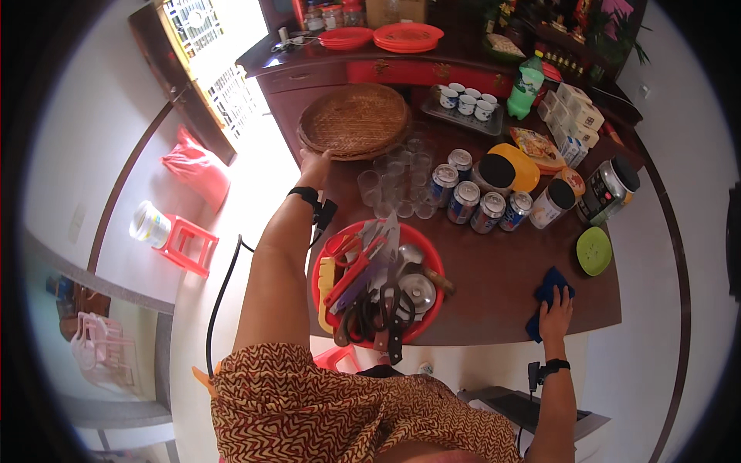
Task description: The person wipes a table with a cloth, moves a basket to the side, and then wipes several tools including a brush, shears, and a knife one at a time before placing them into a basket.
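Note:
At the far left of the table lies a round woven bamboo tray [355, 119]. My left hand [313, 166] is stretched out to its near left rim and grips it, the fingertips partly hidden by the rim. Over at the table's right front, my right hand [556, 315] presses down on a dark blue cloth [551, 285], its fingers curved over the crumpled fabric. Between my arms sits a red basin [434, 309] heaped with scissors [395, 309], knives, a purple-handled tool and metal lids. Clear drinking glasses [394, 174] crowd beside the bamboo tray.
Several drink cans [463, 202], dark-lidded jars [552, 202] and a green dish [593, 251] stand to the right. Farther back are a tray of cups [463, 123], a green bottle [526, 86] and red plates [407, 37]. A red stool [187, 245] with a bucket stands left.

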The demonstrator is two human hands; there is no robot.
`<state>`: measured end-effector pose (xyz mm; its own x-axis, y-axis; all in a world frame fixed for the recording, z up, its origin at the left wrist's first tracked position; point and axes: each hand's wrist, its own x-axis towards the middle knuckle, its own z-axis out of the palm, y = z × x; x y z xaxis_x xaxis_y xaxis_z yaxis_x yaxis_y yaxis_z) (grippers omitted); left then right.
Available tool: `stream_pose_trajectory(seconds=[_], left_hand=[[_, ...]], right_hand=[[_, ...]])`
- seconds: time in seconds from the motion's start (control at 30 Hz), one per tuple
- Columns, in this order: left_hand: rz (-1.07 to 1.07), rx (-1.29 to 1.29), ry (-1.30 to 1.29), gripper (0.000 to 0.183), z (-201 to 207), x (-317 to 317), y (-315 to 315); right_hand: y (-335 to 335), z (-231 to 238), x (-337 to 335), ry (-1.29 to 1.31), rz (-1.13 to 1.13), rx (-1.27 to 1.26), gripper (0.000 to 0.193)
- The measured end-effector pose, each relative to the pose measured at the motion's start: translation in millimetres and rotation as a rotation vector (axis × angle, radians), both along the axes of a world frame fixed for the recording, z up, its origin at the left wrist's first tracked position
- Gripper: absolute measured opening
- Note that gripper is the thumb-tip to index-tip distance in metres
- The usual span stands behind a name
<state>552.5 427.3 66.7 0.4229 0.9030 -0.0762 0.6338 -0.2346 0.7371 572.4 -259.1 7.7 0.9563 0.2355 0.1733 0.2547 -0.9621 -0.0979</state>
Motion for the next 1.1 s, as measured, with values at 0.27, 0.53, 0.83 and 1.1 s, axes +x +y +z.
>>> stream_pose_trajectory(seconds=[0.27,0.53,0.83,1.1], left_hand=[[0.17,-0.443,-0.228,0.089,-21,50,11],[0.086,-0.629,-0.541,0.043,-19,59,17],[0.184,-0.456,-0.596,0.044,-16,-28,76],[0.169,-0.349,-0.925,0.047,15,-278,45]], right_hand=[[4,5,2,0.003,-0.031,-0.047,0.051],[8,7,8,0.04,-0.037,-0.071,0.052],[5,7,6,0.095,-0.036,-0.112,0.053],[-20,-21,11,0.018,0.065,-0.144,0.051]])
